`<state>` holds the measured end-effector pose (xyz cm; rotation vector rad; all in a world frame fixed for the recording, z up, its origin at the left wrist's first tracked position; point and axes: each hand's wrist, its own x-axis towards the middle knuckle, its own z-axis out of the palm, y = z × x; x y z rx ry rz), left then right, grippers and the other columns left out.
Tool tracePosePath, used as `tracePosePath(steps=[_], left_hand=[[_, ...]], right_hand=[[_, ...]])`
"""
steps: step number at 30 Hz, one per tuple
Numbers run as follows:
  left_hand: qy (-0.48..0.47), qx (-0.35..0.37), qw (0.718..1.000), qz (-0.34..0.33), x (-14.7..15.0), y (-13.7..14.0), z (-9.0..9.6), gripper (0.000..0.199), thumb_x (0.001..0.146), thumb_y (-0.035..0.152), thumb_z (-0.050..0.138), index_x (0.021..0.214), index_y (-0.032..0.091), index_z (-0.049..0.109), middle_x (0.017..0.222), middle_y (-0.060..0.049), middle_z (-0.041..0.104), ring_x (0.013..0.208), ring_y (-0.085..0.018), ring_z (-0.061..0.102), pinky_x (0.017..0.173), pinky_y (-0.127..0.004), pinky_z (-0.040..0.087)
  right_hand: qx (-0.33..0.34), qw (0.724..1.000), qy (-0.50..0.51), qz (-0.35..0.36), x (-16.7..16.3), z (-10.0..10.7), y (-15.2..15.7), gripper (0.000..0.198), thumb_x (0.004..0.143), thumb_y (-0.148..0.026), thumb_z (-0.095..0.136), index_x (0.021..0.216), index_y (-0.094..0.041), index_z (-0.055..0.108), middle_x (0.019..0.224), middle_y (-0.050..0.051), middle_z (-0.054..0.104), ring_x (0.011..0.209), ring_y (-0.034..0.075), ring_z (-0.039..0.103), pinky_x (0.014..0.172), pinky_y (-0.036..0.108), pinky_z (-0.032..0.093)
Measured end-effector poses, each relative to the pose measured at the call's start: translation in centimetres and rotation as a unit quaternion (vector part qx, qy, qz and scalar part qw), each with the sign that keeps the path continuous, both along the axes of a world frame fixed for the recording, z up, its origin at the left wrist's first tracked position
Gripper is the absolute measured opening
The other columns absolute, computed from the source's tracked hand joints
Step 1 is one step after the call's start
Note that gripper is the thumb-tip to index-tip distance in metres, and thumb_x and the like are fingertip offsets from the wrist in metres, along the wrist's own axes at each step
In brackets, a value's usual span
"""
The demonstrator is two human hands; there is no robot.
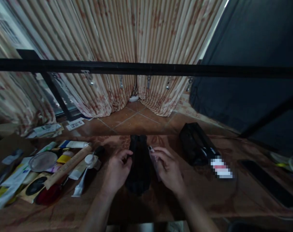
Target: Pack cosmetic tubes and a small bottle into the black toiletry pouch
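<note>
A black pouch (pixel 138 164) lies lengthwise in front of me, between my two hands. At its left edge my left hand (pixel 118 170) is closed, thumb and forefinger pinching the dark side of the pouch. My right hand (pixel 168 167), closed too, is on the right side of the pouch. In its fingers is a slim pale-pink tube (pixel 156 162) with a dark, shiny tip; most of it is hidden by the hand. The inside of the pouch is too dark to make out.
Cosmetic tubes, a round clear-lidded container (pixel 43 161) and a long tan stick (pixel 68 166) crowd the left. A second black pouch (pixel 196 145) and a dark flat slab (pixel 269 182) are to the right. A black bar (pixel 141 68) crosses before the curtains.
</note>
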<state>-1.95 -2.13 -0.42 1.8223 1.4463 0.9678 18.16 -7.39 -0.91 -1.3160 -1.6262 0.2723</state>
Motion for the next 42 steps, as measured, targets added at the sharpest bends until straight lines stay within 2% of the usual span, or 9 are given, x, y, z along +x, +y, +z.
tracePosePath(steps=[7, 12, 18, 27, 35, 42], left_hand=[[0.003, 0.021, 1.0, 0.005, 0.3, 0.1, 0.0, 0.023, 0.079, 0.025, 0.052, 0.092, 0.02, 0.07, 0.069, 0.002, 0.062, 0.06, -0.015, 0.056, 0.058, -0.026, 0.043], [-0.002, 0.025, 1.0, 0.001, 0.4, 0.0, 0.4, 0.023, 0.078, 0.027, 0.053, 0.092, 0.02, 0.07, 0.074, 0.001, 0.065, 0.063, -0.015, 0.059, 0.062, -0.026, 0.045], [-0.008, 0.016, 1.0, -0.007, 0.5, -0.2, 0.4, 0.022, 0.08, 0.028, 0.054, 0.093, 0.02, 0.07, 0.075, 0.0, 0.065, 0.065, -0.015, 0.059, 0.061, -0.027, 0.044], [0.006, 0.035, 0.999, 0.008, 0.5, -0.2, 0.6, 0.021, 0.084, 0.031, 0.055, 0.093, 0.021, 0.071, 0.075, 0.001, 0.061, 0.061, -0.014, 0.056, 0.06, -0.028, 0.043], [-0.036, 0.101, 0.994, 0.029, 0.5, -0.1, 0.7, 0.019, 0.087, 0.031, 0.057, 0.088, 0.022, 0.073, 0.095, -0.004, 0.064, 0.087, -0.017, 0.063, 0.075, -0.028, 0.049], [-0.044, 0.079, 0.994, 0.059, 0.6, -0.4, 1.5, 0.023, 0.088, 0.036, 0.057, 0.073, 0.019, 0.064, 0.074, 0.0, 0.06, 0.067, -0.014, 0.056, 0.065, -0.025, 0.044]], right_hand=[[-0.011, 1.0, 0.01, -0.004, -1.0, 0.0, 0.6, 0.025, 0.096, -0.016, 0.046, 0.107, -0.023, 0.067, 0.117, 0.007, 0.066, 0.109, 0.019, 0.064, 0.095, 0.034, 0.051], [-0.034, 0.999, 0.007, -0.008, -1.5, 0.2, 0.7, 0.023, 0.099, -0.027, 0.047, 0.107, -0.022, 0.068, 0.117, 0.008, 0.065, 0.104, 0.018, 0.065, 0.091, 0.031, 0.053], [-0.068, 0.998, -0.003, -0.015, -1.7, -0.2, 0.9, 0.022, 0.097, -0.031, 0.052, 0.109, -0.023, 0.068, 0.122, 0.007, 0.065, 0.101, 0.02, 0.067, 0.085, 0.033, 0.055], [-0.038, 0.999, 0.008, -0.011, -1.6, -0.3, 1.0, 0.024, 0.094, -0.019, 0.048, 0.106, -0.023, 0.068, 0.12, 0.008, 0.066, 0.104, 0.02, 0.067, 0.085, 0.033, 0.057], [-0.027, 0.999, -0.006, -0.016, -1.2, -0.7, 1.0, 0.027, 0.091, -0.012, 0.045, 0.103, -0.021, 0.068, 0.118, 0.008, 0.066, 0.106, 0.02, 0.067, 0.092, 0.034, 0.054], [-0.017, 1.0, -0.001, -0.003, -1.2, -0.4, 1.0, 0.025, 0.093, -0.014, 0.046, 0.102, -0.023, 0.068, 0.111, 0.007, 0.068, 0.104, 0.02, 0.067, 0.089, 0.034, 0.054]])
